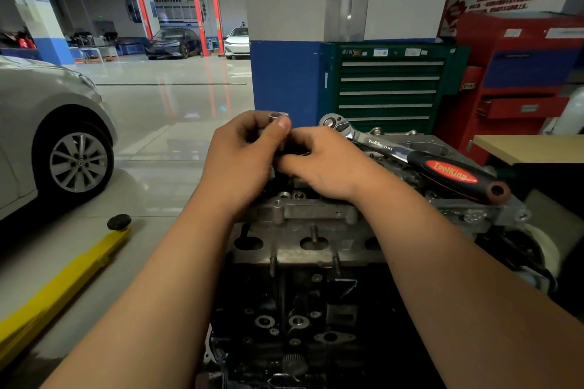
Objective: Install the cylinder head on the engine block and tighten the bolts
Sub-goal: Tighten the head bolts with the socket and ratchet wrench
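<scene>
The grey cylinder head [309, 211] sits on top of the dark engine block [294, 319] in the middle of the view. My left hand [243, 155] grips an upright silver socket [277, 117] above the head, thumb pressed against its side. My right hand [325, 164] is curled right next to it, fingertips pinching the lower part of the same tool; what lies under the fingers is hidden. A ratchet wrench [410, 155] with a black and red handle lies on the head to the right, untouched.
A silver car [53, 123] stands at the left, with a yellow lift arm [63, 281] on the floor beside the engine. A green tool cabinet [388, 88] and a red one [521, 79] stand behind. A wooden tabletop [531, 147] is at the right.
</scene>
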### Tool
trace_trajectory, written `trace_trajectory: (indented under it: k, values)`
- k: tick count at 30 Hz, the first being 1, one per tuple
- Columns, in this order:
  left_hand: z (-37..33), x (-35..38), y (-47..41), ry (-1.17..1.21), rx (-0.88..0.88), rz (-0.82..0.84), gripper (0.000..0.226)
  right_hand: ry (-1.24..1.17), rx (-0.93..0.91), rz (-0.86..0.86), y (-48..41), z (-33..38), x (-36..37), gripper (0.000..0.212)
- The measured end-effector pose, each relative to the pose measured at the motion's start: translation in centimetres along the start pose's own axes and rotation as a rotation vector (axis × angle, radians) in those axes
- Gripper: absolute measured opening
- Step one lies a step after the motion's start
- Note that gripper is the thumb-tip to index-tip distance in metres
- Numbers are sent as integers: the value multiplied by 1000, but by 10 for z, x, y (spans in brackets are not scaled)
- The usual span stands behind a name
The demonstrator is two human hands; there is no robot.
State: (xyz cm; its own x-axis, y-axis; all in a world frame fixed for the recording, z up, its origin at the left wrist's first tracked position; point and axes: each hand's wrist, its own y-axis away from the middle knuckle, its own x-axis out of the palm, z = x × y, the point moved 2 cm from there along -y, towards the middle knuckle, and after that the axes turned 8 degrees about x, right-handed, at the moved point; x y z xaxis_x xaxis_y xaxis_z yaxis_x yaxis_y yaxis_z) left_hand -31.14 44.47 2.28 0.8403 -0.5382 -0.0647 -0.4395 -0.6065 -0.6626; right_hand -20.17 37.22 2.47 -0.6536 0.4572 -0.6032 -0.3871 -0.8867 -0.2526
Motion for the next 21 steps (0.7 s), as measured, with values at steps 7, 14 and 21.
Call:
trace_trajectory:
  k: [7,14,21]
  values:
    - [-2,3,0,30,-34,6,18,4,12,-36,1,1,1,26]
    - [-1,2,0,68,-15,-6,26,17,21,-57,0,0,1,16]
    - [1,2,0,40,-6,-51,17,53,50,6,0,4,2,27]
